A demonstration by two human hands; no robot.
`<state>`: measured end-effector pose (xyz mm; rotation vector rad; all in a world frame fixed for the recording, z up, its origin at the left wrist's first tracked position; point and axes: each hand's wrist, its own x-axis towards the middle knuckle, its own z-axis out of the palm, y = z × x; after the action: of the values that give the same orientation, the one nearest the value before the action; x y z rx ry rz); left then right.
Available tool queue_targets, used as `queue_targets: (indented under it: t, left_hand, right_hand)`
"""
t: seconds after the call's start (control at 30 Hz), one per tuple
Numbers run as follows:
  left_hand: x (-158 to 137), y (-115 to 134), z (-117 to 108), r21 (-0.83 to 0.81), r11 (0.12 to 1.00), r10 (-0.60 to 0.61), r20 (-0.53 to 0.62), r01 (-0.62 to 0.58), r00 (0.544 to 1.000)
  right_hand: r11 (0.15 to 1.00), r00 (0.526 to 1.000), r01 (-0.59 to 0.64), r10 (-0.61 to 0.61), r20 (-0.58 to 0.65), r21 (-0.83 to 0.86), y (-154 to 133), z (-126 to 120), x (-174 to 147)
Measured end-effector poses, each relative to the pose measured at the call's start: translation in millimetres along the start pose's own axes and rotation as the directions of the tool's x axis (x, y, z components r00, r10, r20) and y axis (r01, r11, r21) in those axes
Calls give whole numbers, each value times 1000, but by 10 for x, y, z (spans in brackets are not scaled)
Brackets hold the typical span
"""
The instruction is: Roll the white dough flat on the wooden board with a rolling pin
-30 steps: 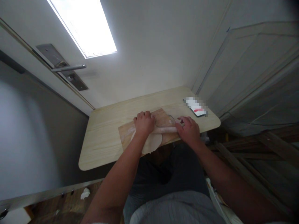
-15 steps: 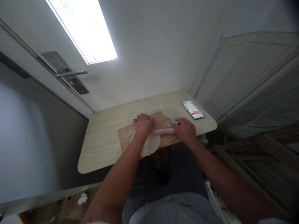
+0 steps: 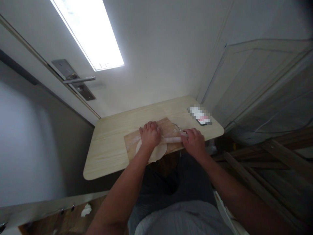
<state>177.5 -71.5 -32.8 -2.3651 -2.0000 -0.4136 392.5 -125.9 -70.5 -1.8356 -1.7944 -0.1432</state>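
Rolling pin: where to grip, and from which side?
I'd take the rolling pin near both ends, palms down, from above and the near side. It's a slim, straight cylinder lying crosswise over the board, so its upper surface looks easiest to reach. The left hand and right hand cover its ends, leaving the middle exposed.

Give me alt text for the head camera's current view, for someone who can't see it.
A person's left grip and right grip hold a rolling pin at the far side of flat dough on a wooden cutting board. The board lies at a pale table's near edge, with a phone toward the right end. Behind stands a door with a lever handle.
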Motion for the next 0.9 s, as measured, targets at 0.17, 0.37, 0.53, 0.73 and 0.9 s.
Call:
queue_targets:
  t: [0.17,0.37,0.53,0.73,0.9]
  left_hand:
    - [-115,-2,22,0,1000,14,-38,-15,999]
    - [-316,34,8,7,1000,-4,-28,4,1000]
    - [-442,61,-18,6,999,-31,-18,31,999]
    - [-362,32,16,-6,1000,-21,-30,21,999]
    - [-249,8,24,7,1000,-27,-23,28,999]
  right_hand:
    - [1000,1000,2,-2,-4,-25,-5,-22,-94]
    - [1000,999,21,-21,-26,11,8,-31,-227]
    - [995,998,30,-25,-54,90,-4,-38,-324]
    - [997,997,37,-32,-73,69,-13,-15,-244]
    - [998,998,51,-49,-50,35,-12,24,-127]
